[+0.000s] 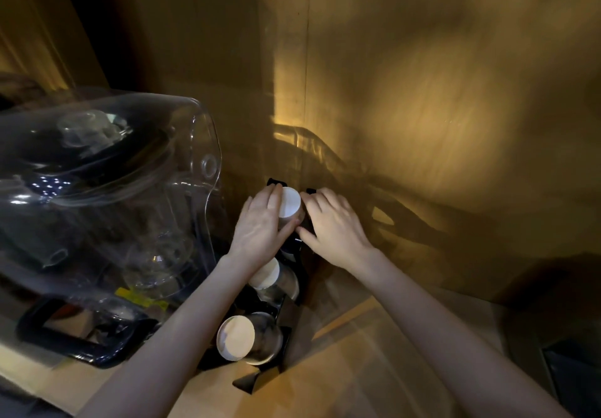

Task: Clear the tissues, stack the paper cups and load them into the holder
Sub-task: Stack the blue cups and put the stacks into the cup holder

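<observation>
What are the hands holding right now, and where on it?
The left hand grips the paper cup stack by its side wall, just below the top; the right hand rests against the black holder.

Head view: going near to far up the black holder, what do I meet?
Nearest cup stack → middle cup stack → far cup stack, gripped between left hand and right hand → holder's top tabs.

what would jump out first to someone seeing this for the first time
Both hands meet at centre: the left hand and right hand clasp an upturned white paper cup at the far end of a black cup holder. Nearer the camera, two more cup stacks lie in the holder. To the left sits a big clear plastic dome.
</observation>
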{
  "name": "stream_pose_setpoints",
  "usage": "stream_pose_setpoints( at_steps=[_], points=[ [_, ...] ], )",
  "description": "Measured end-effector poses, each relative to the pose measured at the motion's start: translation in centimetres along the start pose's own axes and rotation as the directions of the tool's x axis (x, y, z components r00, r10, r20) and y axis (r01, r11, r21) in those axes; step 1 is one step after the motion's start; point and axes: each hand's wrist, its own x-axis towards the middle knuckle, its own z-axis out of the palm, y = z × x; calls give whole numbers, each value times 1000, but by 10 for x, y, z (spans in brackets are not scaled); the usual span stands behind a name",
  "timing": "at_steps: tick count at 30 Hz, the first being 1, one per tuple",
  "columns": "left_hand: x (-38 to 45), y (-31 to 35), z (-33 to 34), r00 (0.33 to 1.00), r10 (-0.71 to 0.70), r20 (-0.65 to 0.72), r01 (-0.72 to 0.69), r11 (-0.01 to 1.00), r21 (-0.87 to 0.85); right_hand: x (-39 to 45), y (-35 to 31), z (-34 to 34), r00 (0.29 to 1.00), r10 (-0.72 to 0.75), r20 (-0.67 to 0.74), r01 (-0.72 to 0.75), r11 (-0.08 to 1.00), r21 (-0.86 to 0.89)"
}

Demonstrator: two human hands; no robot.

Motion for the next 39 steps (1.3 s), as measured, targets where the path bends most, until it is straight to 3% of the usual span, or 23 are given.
stream_pose_setpoints(
  at_steps=[2, 5, 13, 22, 25, 30, 33, 36, 39],
  points=[
    [-3, 5, -2, 999, 34, -3, -33, 985, 168, -11, 3, -9, 1000, -8, -6, 8, 1000, -4],
    [-10, 21, -4, 996, 87, 30, -91, 968, 235, -36, 11, -23, 1000, 28, -15, -28, 1000, -10],
    [-49, 106, 37, 909, 371, 189, -395, 912, 110, -153, 57, -39, 959, 279, 57, -276, 960, -50],
    [-118, 205, 118, 703, 544, 459, -577, 813, -80, -308, 83, -32, 722, 684, 102, -672, 729, -131],
    [-137, 228, 138, 665, 488, 565, -531, 841, -102, -340, 86, -31, 600, 783, 166, -778, 619, -107],
    [-154, 248, 156, 646, 339, 684, -333, 932, -147, -370, 87, -21, 413, 894, 173, -903, 426, -47],
    [-158, 250, 158, 663, 316, 679, -274, 946, -173, -374, 86, -19, 342, 911, 229, -932, 359, -37],
    [-161, 247, 161, 670, 301, 678, -230, 953, -196, -372, 85, -19, 268, 928, 260, -963, 255, 83],
    [-159, 235, 161, 686, 269, 676, -75, 950, -302, -365, 85, -21, 260, 923, 282, -952, 196, 237]
  ],
)
